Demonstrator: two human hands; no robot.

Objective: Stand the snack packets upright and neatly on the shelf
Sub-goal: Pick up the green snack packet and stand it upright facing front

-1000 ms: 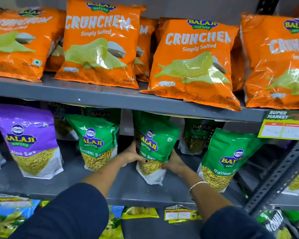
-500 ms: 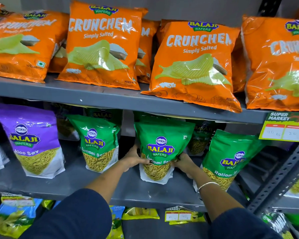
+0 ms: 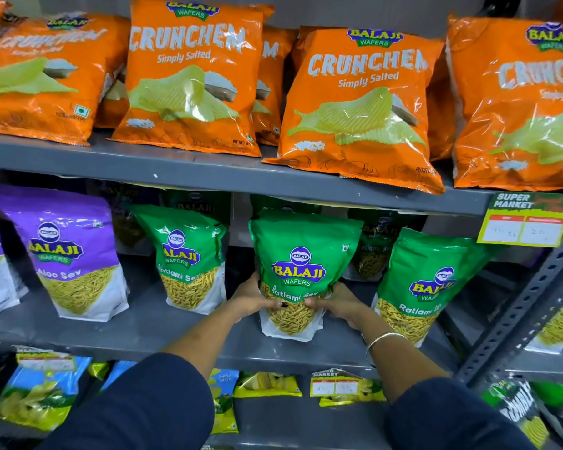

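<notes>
On the middle shelf: a green Ratlami Sev packet [image 3: 301, 274] stands upright near the front edge, its white bottom touching the grey middle shelf [image 3: 150, 332].
Left hand [image 3: 252, 298]: closed around the lower left side of this packet, thumb on the front.
Right hand [image 3: 340, 303]: closed around the lower right side, thumb on the front; a thin bracelet [image 3: 384, 337] is on the wrist.
Open room: bare shelf is on both sides of the held packet, wider on its left; the front strip of the shelf is free.
Left neighbour: a second green packet [image 3: 189, 258] stands a little tilted, apart from the held one.
Right neighbour: a third green packet [image 3: 426, 284] leans, just beside the right hand.
Further left: a purple packet [image 3: 70, 254] stands upright.
Behind: more green packets stand in the dark back row, partly hidden.
Writing: "BALAJI WAFERS" and "Ratlami Sev" on the green ones; "Aloo Sev" on the purple one.
Contents: thin yellow sev shows on the lower part of each pouch.
Upper shelf: orange bags [image 3: 358, 102] read "CRUNCHEM Simply Salted"; one bag's bottom hangs over the shelf edge.
Price tag [image 3: 527, 219]: reads "SUPER MARKET", fixed on the shelf edge at right; the handwritten numbers are not clear.
Upright post [image 3: 520, 306]: perforated grey metal, at the right end.
</notes>
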